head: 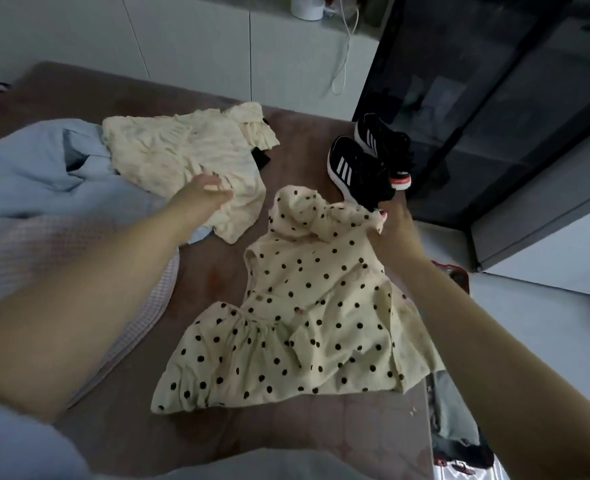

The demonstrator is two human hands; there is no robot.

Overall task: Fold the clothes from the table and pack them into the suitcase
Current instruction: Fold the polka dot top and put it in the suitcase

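Observation:
A cream dress with black polka dots (pixel 297 327) lies spread on the brown table (pixel 196 271), skirt toward me. My right hand (pixel 395 226) pinches its upper right shoulder, lifting the fabric slightly. My left hand (pixel 206 194) grips the lower edge of a plain cream ruffled garment (pixel 179 150) lying further back. A light blue garment (pixel 33 171) and a pink checked one (pixel 54 251) are piled at the left under my left arm. A corner of the suitcase (pixel 458 275) shows beyond the table's right edge.
A pair of black sneakers with white stripes (pixel 366 164) stands at the table's far right, just beyond my right hand. A dark glass cabinet (pixel 487 109) rises to the right. White cupboards with a hanging cable (pixel 345 53) line the back wall.

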